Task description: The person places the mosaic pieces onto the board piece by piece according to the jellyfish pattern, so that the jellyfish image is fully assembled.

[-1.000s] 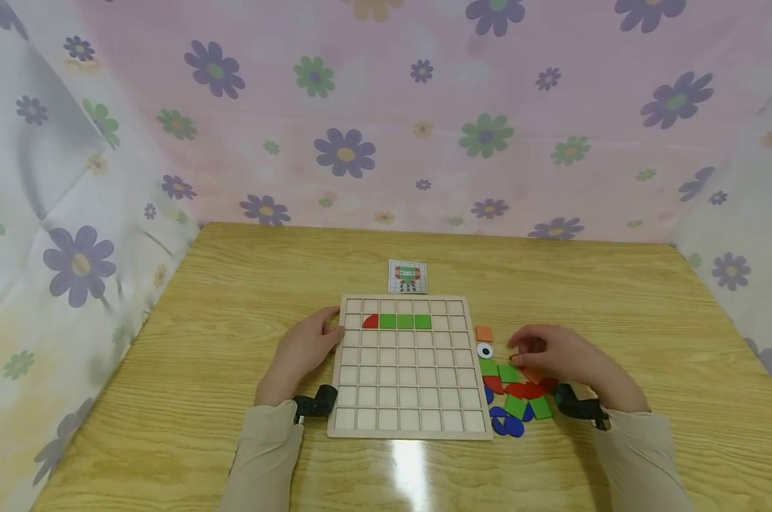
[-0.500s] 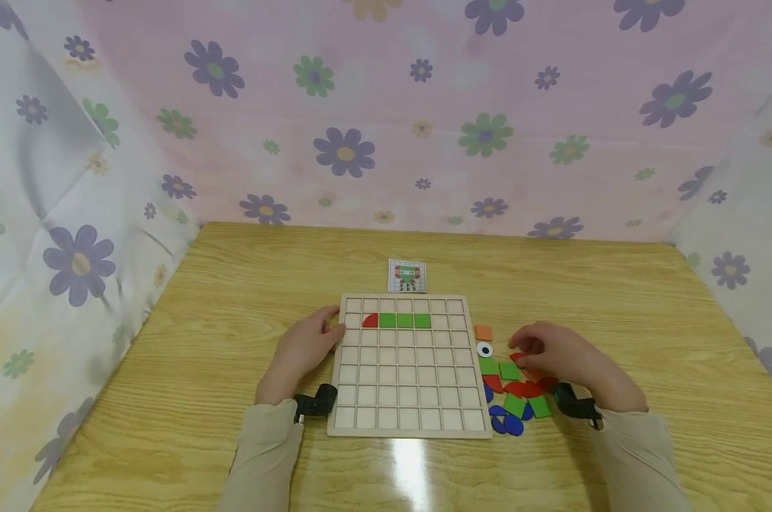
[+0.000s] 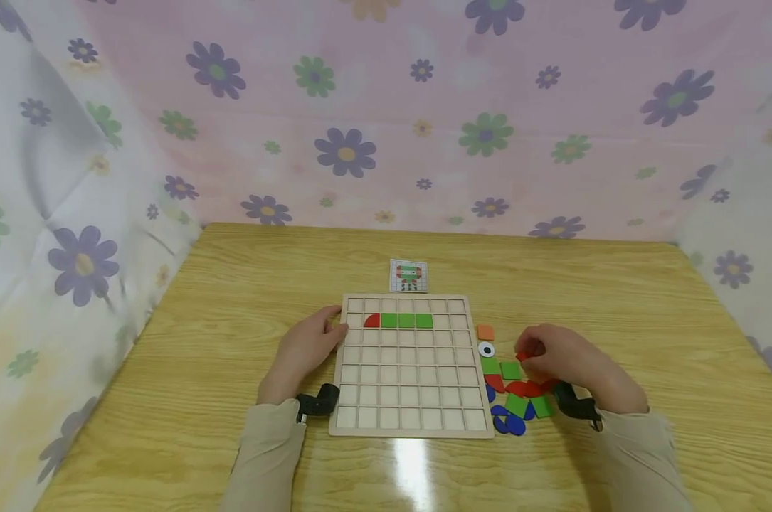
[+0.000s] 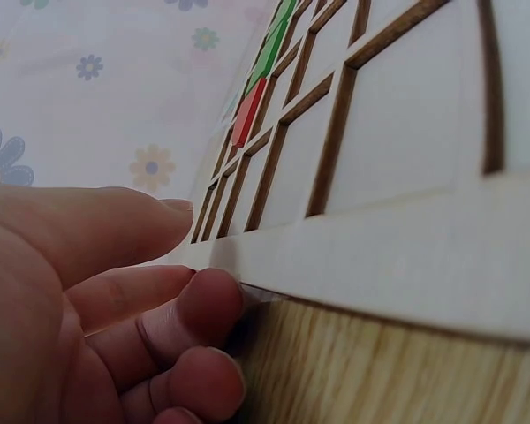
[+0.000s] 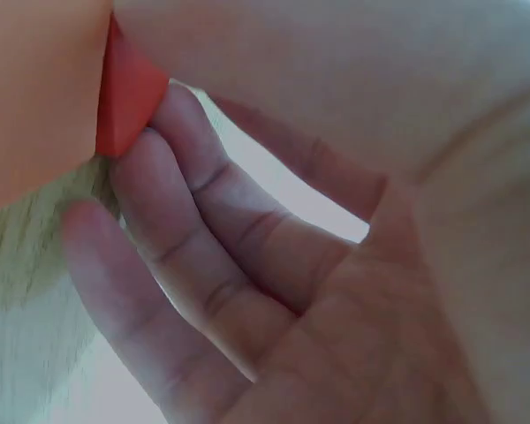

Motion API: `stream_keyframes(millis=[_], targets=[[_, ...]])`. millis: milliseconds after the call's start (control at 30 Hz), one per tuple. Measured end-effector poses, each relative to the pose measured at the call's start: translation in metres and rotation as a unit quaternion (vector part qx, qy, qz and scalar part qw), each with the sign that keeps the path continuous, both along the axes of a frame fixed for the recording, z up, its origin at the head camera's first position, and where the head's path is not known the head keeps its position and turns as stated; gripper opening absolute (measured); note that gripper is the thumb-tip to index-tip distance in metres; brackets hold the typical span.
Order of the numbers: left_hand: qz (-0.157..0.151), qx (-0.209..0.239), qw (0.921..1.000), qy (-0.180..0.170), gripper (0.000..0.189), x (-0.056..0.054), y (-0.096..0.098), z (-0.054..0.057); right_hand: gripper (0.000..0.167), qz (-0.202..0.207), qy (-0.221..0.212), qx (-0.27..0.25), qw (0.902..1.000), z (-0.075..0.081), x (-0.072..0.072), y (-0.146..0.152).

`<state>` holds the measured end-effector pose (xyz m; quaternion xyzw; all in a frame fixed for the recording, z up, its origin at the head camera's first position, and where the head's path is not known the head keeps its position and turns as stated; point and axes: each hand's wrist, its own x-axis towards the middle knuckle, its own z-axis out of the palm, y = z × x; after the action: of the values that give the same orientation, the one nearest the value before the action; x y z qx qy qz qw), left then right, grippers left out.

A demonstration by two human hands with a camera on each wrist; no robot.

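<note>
At the left edge of a wooden grid board (image 3: 418,384), my left hand (image 3: 305,348) holds the rim. In the left wrist view its thumb (image 4: 150,225) lies over the rim, with the bent fingers (image 4: 208,305) against the side. One red quarter-circle tile (image 3: 373,321) and three green square tiles (image 3: 407,321) sit in the second row. To the right of the board my right hand (image 3: 561,355) pinches a red tile (image 5: 134,88), partly hidden by the fingers. A flat orange piece (image 5: 35,88) fills the left of the right wrist view.
A small pattern card (image 3: 408,276) lies behind the board. Along the board's right side are an orange square (image 3: 484,333), a white eye disc (image 3: 486,350), and loose green squares (image 3: 510,370), red tiles (image 3: 517,388) and blue tiles (image 3: 516,425). A flowered cloth (image 3: 386,107) rises behind the table.
The right hand has shifted slightly right, with a red tile now showing between its fingertips. The left hand and the tiles on the board stay as they were.
</note>
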<state>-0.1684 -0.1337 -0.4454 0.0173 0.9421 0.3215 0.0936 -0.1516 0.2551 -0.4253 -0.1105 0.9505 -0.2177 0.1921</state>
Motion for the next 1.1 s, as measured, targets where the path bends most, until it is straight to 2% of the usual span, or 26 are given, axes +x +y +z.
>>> stream_keyframes(millis=[200,400,500,667,900,1100], targets=[[-0.001,-0.002,1.0000,-0.002,0.046,-0.001,0.000,-0.002,0.016,-0.014,0.052,0.019,0.9984,-0.002,-0.001,-0.002],[0.001,-0.006,1.0000,0.000,0.047,-0.002,0.001,-0.004,0.025,-0.018,0.099,0.019,0.9948,-0.003,-0.002,-0.006],[0.003,-0.012,0.9999,0.004,0.047,-0.002,0.001,-0.004,0.026,-0.011,0.103,0.019,0.9945,-0.002,-0.002,-0.008],[0.015,-0.022,0.9996,0.012,0.046,-0.002,0.002,-0.004,0.018,-0.002,0.102,0.027,0.9944,-0.002,-0.003,-0.011],[0.012,-0.031,0.9990,0.029,0.044,-0.002,0.003,-0.003,0.016,-0.032,0.096,0.021,0.9947,-0.004,-0.007,-0.013],[0.012,-0.026,0.9993,0.024,0.043,-0.001,0.002,-0.004,0.010,-0.041,0.120,0.008,0.9919,-0.009,-0.006,-0.012]])
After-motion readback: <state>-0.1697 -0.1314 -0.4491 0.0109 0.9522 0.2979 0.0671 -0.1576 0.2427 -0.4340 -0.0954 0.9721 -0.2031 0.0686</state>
